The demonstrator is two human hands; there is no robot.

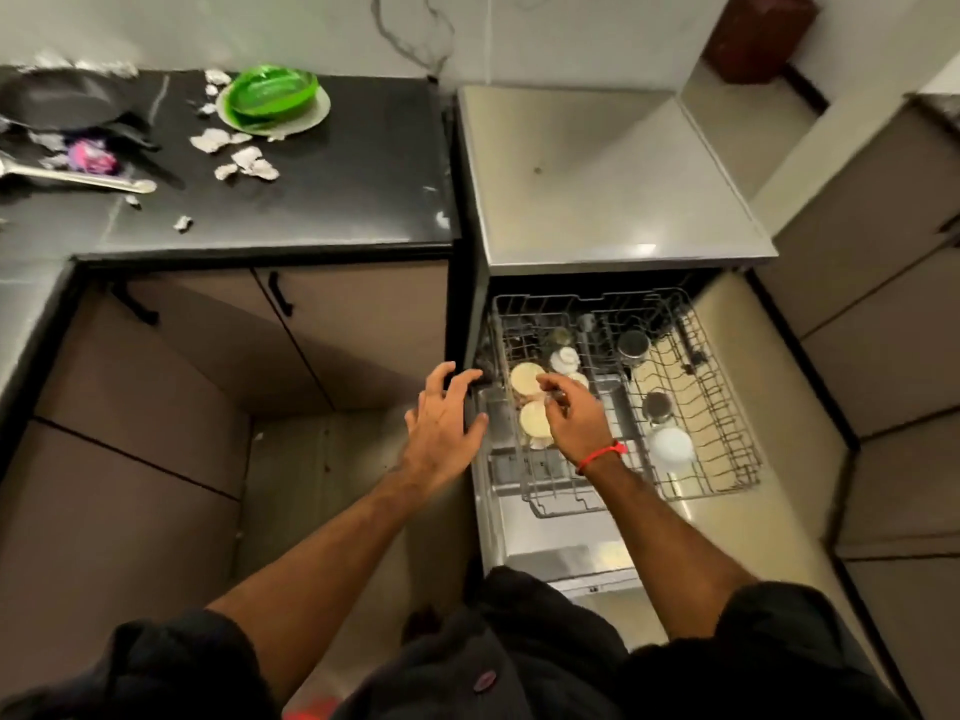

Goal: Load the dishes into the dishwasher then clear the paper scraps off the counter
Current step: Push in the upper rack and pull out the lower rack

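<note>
The dishwasher's wire rack (pixel 727 407) is pulled out in front of me. In it stand two cream cups (pixel 525 377), a white bowl (pixel 671 445) and two steel cups (pixel 632 348). My right hand (pixel 574 415) is over the rack's left side beside the cream cups, fingers pinched on what looks like a small clear glass (pixel 554 398). Spread open and holding nothing, my left hand (pixel 447 423) hovers at the rack's left edge. On the black counter (pixel 337 189) sit a green bowl (pixel 272 90) on a pale plate (pixel 311 116), a black pan (pixel 57 98), a steel spoon (pixel 78 178) and torn paper scraps (pixel 244 163).
The dishwasher's steel top (pixel 597 174) lies right of the counter, and its door (pixel 571 558) hangs open below the rack against my legs. A pink item (pixel 93 155) lies by the pan. Cabinet doors (pixel 218 335) stand under the counter, and more cabinets (pixel 883 304) are at the right.
</note>
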